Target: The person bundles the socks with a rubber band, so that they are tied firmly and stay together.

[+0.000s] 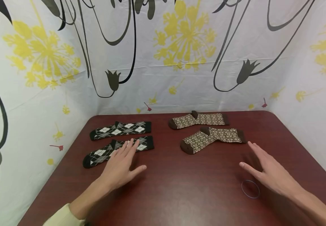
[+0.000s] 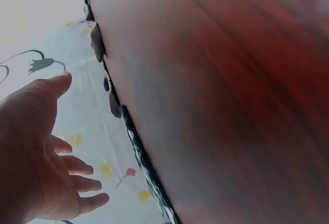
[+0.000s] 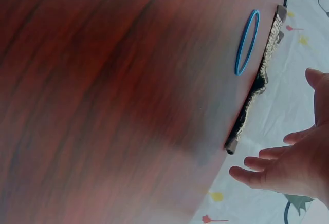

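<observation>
Two black, grey and white argyle socks lie on the left of the table: the far argyle sock point(image 1: 123, 129) and the near argyle sock point(image 1: 97, 156). My left hand point(image 1: 119, 166) is held above the table with fingers extended, partly covering the near one from the head view. Toward the back right lie two brown and cream patterned socks, the far brown sock point(image 1: 199, 120) and the near brown sock point(image 1: 212, 138). My right hand point(image 1: 274, 174), fingers also extended, hovers right of the near brown sock. Neither hand holds anything. A thin blue ring-shaped band point(image 3: 248, 42) lies beside the right hand.
The dark red-brown tabletop point(image 1: 185, 194) has rounded back corners. White cloth point(image 1: 163, 84) printed with yellow, grey and red flowers hangs behind it and along both sides.
</observation>
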